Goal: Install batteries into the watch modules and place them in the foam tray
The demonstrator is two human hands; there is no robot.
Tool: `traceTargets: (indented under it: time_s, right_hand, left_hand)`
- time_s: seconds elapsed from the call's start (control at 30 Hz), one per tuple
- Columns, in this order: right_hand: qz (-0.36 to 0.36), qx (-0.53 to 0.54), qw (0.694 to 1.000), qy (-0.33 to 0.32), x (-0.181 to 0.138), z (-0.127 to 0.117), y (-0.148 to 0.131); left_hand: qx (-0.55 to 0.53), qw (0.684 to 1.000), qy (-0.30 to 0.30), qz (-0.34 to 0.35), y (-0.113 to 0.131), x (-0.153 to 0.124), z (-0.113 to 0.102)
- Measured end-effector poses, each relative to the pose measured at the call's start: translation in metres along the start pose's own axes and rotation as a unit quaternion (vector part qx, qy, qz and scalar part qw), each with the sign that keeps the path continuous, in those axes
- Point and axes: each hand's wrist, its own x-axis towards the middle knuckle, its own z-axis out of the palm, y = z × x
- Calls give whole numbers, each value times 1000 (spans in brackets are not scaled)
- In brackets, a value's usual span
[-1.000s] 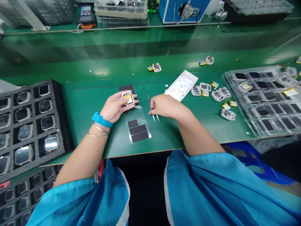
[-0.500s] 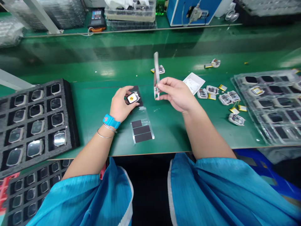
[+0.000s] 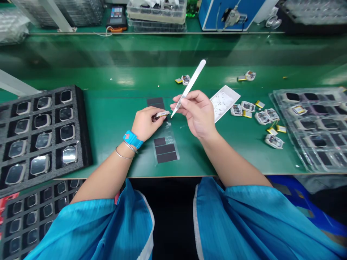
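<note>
Nearest the wearer, black adhesive strips [image 3: 166,148] on a clear film are lying just short of both hands. Beyond them, the left hand [image 3: 148,123] is gripping a smartwatch module [image 3: 162,113] by its edges, tilting it nearly edge-on, and the right hand [image 3: 200,113] is pinching metal tweezers [image 3: 193,77], their points aiming at the module; whether the tips are touching it is hard to tell. A slip of the right fingers could be driving those points into the casing or a battery, and a loose left grip could be letting the module twist away. Just beyond the right hand's outer side, a white tray [image 3: 232,104] is holding tiny parts, which a careless knuckle might be scattering. Farther right, open watch housings [image 3: 262,118] are lying loosely.
</note>
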Motion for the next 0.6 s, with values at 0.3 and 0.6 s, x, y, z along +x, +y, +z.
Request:
traceTargets:
  time_s: [0.3,0.6]
  right_hand:
    - [-56,-65,996,-3,-8,6,9]
    - [-151,-58,987,-12,0,0,28]
  left_hand:
    - [17,1000,-2,24,1,0,0]
    - [-140,990,4,-23,-3,1,7]
